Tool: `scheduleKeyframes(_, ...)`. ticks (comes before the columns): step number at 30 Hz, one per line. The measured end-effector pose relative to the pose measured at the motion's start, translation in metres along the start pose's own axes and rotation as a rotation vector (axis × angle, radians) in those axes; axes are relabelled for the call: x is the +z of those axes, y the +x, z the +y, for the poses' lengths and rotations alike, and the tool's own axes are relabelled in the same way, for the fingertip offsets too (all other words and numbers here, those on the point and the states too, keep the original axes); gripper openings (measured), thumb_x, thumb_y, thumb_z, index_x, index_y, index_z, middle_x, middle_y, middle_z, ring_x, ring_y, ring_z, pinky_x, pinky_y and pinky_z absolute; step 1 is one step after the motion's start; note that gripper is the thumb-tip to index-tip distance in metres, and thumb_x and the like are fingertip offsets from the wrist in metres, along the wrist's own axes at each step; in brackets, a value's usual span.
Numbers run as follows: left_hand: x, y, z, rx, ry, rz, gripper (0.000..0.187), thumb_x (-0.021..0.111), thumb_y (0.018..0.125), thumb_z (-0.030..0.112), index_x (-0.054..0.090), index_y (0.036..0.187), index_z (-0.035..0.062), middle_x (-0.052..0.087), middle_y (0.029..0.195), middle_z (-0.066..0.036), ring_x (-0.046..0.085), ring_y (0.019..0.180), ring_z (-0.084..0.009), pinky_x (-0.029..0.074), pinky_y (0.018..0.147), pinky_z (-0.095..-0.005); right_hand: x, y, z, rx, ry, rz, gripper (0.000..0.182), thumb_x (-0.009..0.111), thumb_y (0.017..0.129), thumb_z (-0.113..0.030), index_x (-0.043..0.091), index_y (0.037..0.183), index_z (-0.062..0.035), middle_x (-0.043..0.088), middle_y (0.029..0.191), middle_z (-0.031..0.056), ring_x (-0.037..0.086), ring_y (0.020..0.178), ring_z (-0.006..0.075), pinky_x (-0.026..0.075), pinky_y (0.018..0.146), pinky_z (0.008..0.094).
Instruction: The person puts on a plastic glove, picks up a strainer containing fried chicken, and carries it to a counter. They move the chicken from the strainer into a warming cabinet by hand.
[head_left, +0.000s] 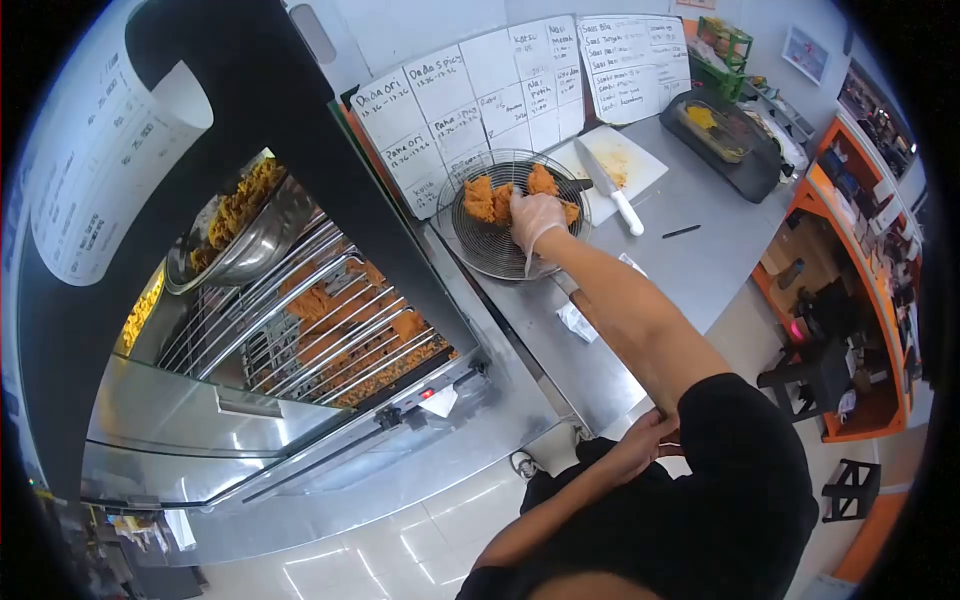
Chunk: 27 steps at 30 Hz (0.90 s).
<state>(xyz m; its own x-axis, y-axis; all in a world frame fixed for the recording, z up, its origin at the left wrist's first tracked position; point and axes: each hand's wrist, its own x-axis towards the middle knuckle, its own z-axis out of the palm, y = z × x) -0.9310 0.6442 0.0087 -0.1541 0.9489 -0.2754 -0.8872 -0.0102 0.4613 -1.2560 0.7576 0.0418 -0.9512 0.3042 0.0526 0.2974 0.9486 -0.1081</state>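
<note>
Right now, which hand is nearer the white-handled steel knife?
Right. The clear-gloved right hand is at the orange fried chicken on the round wire rack, left of the knife in view; the bare left hand is farther off, near the black right sleeve.

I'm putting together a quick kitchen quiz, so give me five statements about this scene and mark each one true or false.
1. The right hand wears a clear glove. True.
2. The left hand is reaching into the metal bowl. False: it is near the right arm, away from the bowl.
3. Orange-brown breaded pieces lie on the round wire rack. True.
4. The knife has a red handle. False: its handle is white.
5. A thin black stick-like item lies on the steel counter. True.
</note>
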Motion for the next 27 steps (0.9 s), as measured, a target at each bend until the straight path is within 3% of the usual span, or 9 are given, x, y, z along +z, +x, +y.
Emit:
scheduleKeyframes(5,0.001,0.000,0.001,0.051,0.002,-0.025,0.033,0.046,0.099,0.030,0.047,0.122,0.0060,0.059,0.111,-0.006,0.059,0.099,-0.0157,0.048,0.087,-0.0344,0.001,0.010,0.024,0.094,0.373,0.130,0.031,0.060,0.078,-0.019,0.060,0.103,0.0004,0.066,0.095,0.0224,0.064,0.093,0.0373,0.051,0.081,0.0408)
scheduleKeyframes(7,0.000,0.002,0.003,0.031,0.007,-0.053,0.034,0.047,0.099,0.030,0.047,0.122,0.0057,0.059,0.111,-0.006,0.059,0.099,-0.0163,0.048,0.087,-0.0344,-0.017,0.003,0.045,0.001,0.471,0.053,0.031,0.063,0.077,-0.014,0.062,0.104,0.0007,0.065,0.101,0.0222,0.064,0.095,0.0346,0.050,0.082,0.0387)
scheduleKeyframes(9,0.001,0.002,0.006,0.001,0.027,-0.090,0.034,0.047,0.098,0.030,0.048,0.122,0.0054,0.059,0.110,-0.007,0.059,0.098,-0.0169,0.048,0.086,-0.0344,-0.040,-0.014,0.056,-0.075,1.094,-0.004,0.040,0.066,0.076,-0.011,0.059,0.113,0.0006,0.060,0.114,0.0187,0.061,0.099,0.0273,0.049,0.084,0.0350)
scheduleKeyframes(10,0.003,0.001,0.007,-0.003,0.032,-0.055,0.034,0.048,0.098,0.031,0.048,0.120,0.0051,0.059,0.110,-0.008,0.059,0.098,-0.0174,0.049,0.086,-0.0340,-0.061,-0.026,0.063,-0.025,1.167,-0.167,0.046,0.068,0.076,-0.008,0.056,0.119,0.0005,0.055,0.123,0.0155,0.058,0.102,0.0210,0.048,0.082,0.0314)
scheduleKeyframes(15,-0.003,0.003,-0.001,-0.029,0.060,-0.026,0.038,0.049,0.097,0.033,0.047,0.122,0.0046,0.058,0.109,-0.011,0.061,0.092,-0.0176,0.051,0.085,-0.0319,-0.134,-0.120,0.061,-0.261,1.369,-0.310,0.051,0.070,0.077,-0.011,0.051,0.124,-0.0025,0.052,0.128,0.0115,0.055,0.109,0.0205,0.047,0.088,0.0344)
scheduleKeyframes(18,-0.001,-0.002,0.005,0.000,0.063,-0.031,0.037,0.048,0.098,0.032,0.046,0.123,0.0050,0.057,0.113,-0.010,0.061,0.094,-0.0189,0.051,0.085,-0.0338,-0.168,-0.175,0.021,-0.439,1.247,-0.583,0.048,0.068,0.080,-0.013,0.051,0.125,-0.0066,0.053,0.127,0.0083,0.050,0.118,0.0235,0.046,0.095,0.0369)
scheduleKeyframes(21,-0.003,-0.005,0.004,0.008,0.080,-0.064,0.036,0.046,0.099,0.031,0.046,0.124,0.0057,0.056,0.114,-0.010,0.060,0.096,-0.0197,0.050,0.086,-0.0347,-0.130,-0.203,-0.033,-0.730,1.122,-0.556,0.048,0.068,0.081,-0.012,0.050,0.125,-0.0058,0.054,0.124,0.0093,0.050,0.118,0.0222,0.050,0.089,0.0334)
scheduleKeyframes(25,-0.009,0.004,-0.011,0.028,0.019,-0.066,0.031,0.046,0.098,0.030,0.047,0.119,0.0068,0.056,0.105,-0.007,0.061,0.090,-0.0181,0.050,0.083,-0.0326,-0.092,-0.216,-0.128,-0.398,1.484,-0.809,0.048,0.068,0.083,-0.010,0.047,0.125,-0.0004,0.053,0.119,0.0112,0.054,0.104,0.0160,0.055,0.072,0.0281)
scheduleKeyframes(27,-0.017,0.010,-0.015,0.057,0.033,-0.160,0.032,0.043,0.099,0.033,0.045,0.118,0.0069,0.058,0.105,-0.007,0.062,0.089,-0.0167,0.052,0.078,-0.0309,-0.060,-0.199,-0.164,-0.403,1.583,-0.712,0.049,0.069,0.084,-0.013,0.046,0.124,0.0005,0.050,0.123,0.0143,0.057,0.094,0.0162,0.055,0.076,0.0314)
